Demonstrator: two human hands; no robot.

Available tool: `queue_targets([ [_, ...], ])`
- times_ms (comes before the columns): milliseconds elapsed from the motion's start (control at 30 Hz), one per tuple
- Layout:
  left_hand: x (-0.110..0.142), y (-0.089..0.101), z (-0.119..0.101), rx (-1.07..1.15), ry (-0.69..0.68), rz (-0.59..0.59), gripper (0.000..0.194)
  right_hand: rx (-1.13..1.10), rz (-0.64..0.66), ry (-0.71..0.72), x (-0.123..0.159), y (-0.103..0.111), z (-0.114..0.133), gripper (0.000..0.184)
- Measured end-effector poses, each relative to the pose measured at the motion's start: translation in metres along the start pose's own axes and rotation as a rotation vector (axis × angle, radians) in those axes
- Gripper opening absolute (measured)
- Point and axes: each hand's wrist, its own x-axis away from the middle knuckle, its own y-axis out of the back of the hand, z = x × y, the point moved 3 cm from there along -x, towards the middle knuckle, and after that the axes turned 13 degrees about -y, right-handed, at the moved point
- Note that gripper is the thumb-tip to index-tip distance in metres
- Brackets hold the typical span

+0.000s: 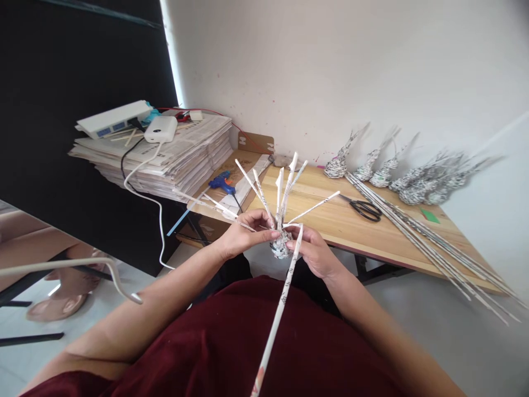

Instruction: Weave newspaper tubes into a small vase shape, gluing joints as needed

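Observation:
Between my two hands, in front of the table's near edge, is a small round weaving of rolled newspaper [281, 244]. Several paper sticks fan up and outward from its top. My left hand [252, 232] grips its left side, thumb across the front and fingers behind. On the right side, my right hand [312, 248] pinches it at the base of a long rolled paper strip [282, 303], which bends there and hangs down toward my lap. The fingertips behind the weaving are partly hidden.
Woven paper pieces [336, 165] line the wall on the wooden table [318, 187]. Loose paper sticks [430, 248], black-handled scissors [366, 209] and a green scrap [430, 215] lie right. Left are a blue glue gun [223, 182], stacked newspapers [165, 160], a power strip [115, 118] and a white cable [161, 220].

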Motion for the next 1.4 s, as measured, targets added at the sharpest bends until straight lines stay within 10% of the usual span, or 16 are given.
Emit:
queue_targets([
  [233,0.004,-0.002,0.001,-0.096,-0.102,-0.221,0.027,-0.009,-0.014,-0.005,-0.001,-0.001,0.002,0.029],
  [867,0.008,-0.009,0.0,-0.098,0.115,-0.226,0.032,0.261,-0.095,0.081,0.005,-0.005,0.003,0.034],
  [1033,0.007,-0.004,0.003,-0.154,0.114,-0.248,0.036,0.749,-0.475,0.467,0.024,-0.002,0.017,0.043],
  [1167,0.007,-0.006,0.007,-0.203,0.058,-0.207,0.033,0.967,-0.443,0.711,0.032,-0.013,0.026,0.03],
  [1400,0.018,-0.009,0.021,-0.227,0.187,-0.19,0.038,0.508,-0.344,0.316,0.014,-0.011,0.019,0.026],
])
